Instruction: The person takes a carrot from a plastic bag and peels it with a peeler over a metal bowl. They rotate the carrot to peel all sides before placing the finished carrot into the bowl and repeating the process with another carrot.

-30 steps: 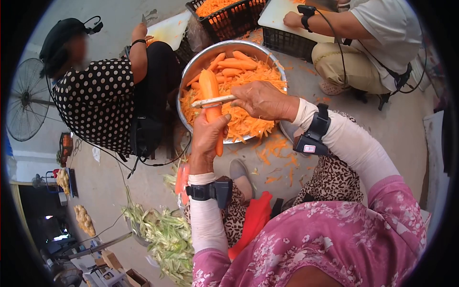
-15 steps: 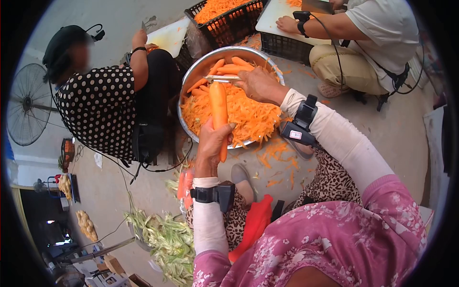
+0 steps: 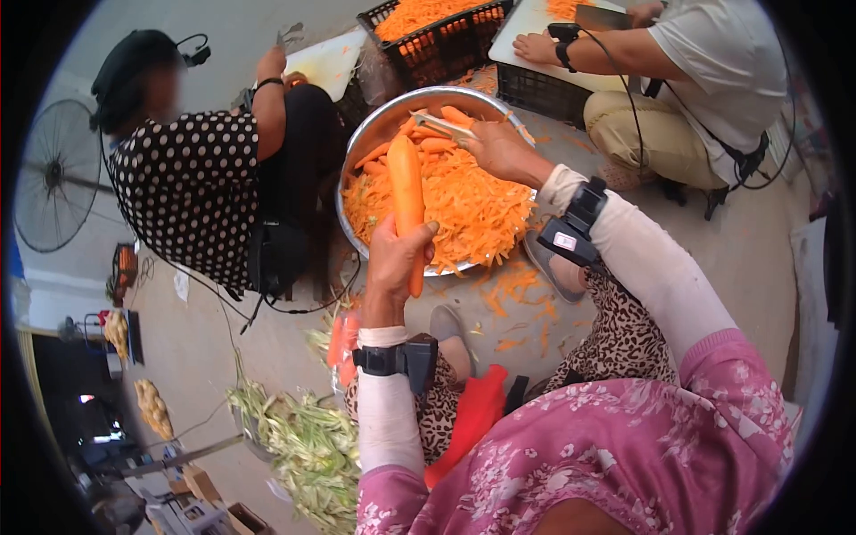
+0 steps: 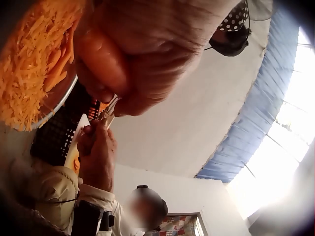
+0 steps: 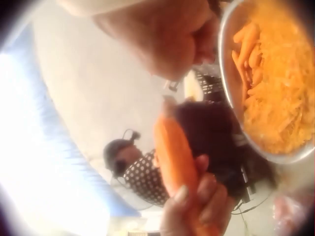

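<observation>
My left hand grips a long peeled carrot around its lower part, the thick end pointing up and away from me. In the right wrist view the thumb lies along the carrot. My right hand holds a peeler by its handle, beyond the carrot's upper end and apart from it. Both hands are over a large metal basin heaped with orange carrot shavings. Several whole carrots lie at its far side.
Two people sit across the basin, at white cutting boards on black crates. A black crate of shredded carrot stands between them. Shavings litter the floor by my shoes. Bagged carrots and a pile of corn husks lie to my left.
The peeler has moved off the carrot's middle, past its upper end, and then farther away to the right. My left hand keeps its hold on the carrot.
</observation>
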The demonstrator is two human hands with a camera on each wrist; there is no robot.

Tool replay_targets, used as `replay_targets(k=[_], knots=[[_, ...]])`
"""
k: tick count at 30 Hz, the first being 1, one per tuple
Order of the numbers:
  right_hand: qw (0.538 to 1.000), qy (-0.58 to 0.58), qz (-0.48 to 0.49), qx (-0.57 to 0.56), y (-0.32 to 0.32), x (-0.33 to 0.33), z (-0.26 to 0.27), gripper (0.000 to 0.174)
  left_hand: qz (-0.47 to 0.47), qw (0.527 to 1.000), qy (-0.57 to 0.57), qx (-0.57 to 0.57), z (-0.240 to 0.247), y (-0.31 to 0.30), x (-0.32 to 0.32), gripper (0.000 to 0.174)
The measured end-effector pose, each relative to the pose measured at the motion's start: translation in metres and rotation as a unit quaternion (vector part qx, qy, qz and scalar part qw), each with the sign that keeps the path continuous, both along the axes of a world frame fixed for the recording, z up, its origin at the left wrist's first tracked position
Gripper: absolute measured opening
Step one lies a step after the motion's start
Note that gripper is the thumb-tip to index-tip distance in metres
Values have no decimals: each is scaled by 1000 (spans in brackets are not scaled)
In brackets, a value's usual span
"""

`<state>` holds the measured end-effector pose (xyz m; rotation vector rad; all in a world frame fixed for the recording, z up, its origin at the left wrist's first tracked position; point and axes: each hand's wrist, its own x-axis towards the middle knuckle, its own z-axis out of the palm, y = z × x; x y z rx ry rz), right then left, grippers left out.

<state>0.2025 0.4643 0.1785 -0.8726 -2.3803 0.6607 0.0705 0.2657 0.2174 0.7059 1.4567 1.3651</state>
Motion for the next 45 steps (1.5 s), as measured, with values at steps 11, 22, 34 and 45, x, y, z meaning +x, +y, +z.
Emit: replay_targets(k=[11,22,34,45], knots=[[972,2,235,-28,-62,13,51,18,-4,965,-258,45,-1,0,-10,29],[990,-132,23,32,8,12,9,30,-56,991,-123,23,4,1,5,41],[996,-36,68,-45,-1,4,25,26,52,990,-132,27,0,10,8,25],[996,6,84,-40,-12,2,16,20,74,990,-122,17,2,-2,4,21]])
